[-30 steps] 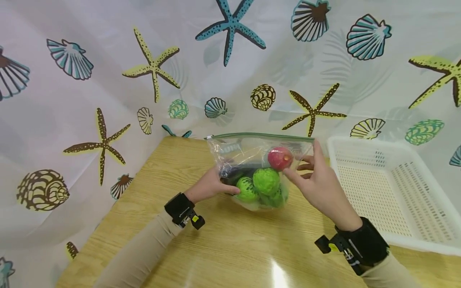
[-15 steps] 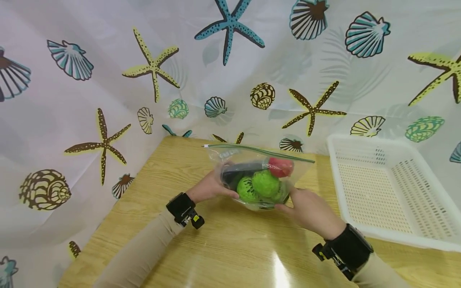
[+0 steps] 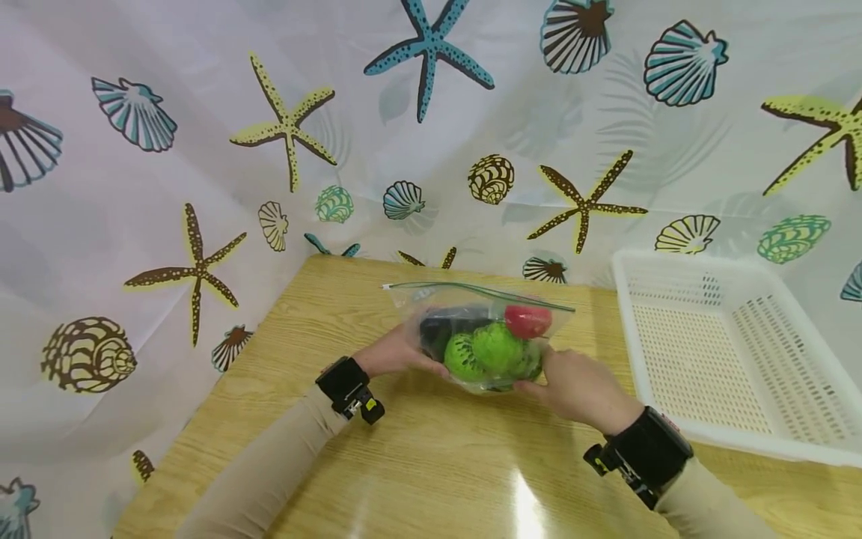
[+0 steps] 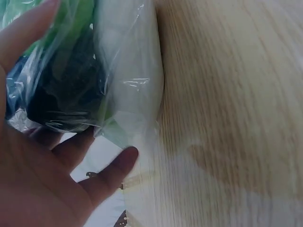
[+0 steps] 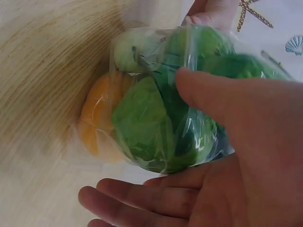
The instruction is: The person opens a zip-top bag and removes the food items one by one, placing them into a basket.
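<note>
A clear zip bag [image 3: 465, 298] full of produce lies between my two hands in the head view, its green zip strip along the top. Inside show a red round fruit [image 3: 528, 320], a bumpy green fruit [image 3: 498, 348], a dark-striped green one [image 3: 462, 358] and a dark purple-black long piece [image 3: 438, 329]. The right wrist view adds an orange piece [image 5: 97, 118]; a pale long piece [image 4: 132, 61] shows from the left wrist. My left hand [image 3: 397, 354] grips the bag's left end, thumb in front. My right hand [image 3: 582, 385] holds its right end, thumb over the film.
A white plastic basket [image 3: 798, 443] with a perforated floor stands at the right of the wooden table [image 3: 431, 464]. Behind and to the left hangs a white curtain [image 3: 377, 150] printed with shells and starfish.
My right hand has left the bag's top right corner and moved down to its lower right side. The zip strip has sunk and the bag's upper film has folded down. The left hand stays.
</note>
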A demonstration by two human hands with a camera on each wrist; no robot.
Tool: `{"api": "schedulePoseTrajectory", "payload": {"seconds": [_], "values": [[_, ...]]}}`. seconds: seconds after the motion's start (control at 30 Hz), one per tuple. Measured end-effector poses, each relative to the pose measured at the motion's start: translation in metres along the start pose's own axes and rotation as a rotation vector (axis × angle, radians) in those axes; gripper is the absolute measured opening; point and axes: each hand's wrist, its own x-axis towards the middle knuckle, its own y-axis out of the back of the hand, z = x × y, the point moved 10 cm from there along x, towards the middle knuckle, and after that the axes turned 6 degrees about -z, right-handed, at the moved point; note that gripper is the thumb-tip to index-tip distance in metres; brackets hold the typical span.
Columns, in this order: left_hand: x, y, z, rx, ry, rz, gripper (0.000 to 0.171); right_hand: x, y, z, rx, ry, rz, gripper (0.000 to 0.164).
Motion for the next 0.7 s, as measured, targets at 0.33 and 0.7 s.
{"api": "schedulePoseTrajectory", "payload": {"seconds": [0.33,0.7], "values": [[-0.005,-0.003,0.017,0.051,0.142,-0.005,0.122,-0.029,0.048,-0.006,0.082,-0.013,0.119,0.084],[-0.002,0.0,0.021,0.076,0.177,-0.008,0.124,-0.095,0.162,-0.055,0.136,0.419,0.779,0.048]]}}
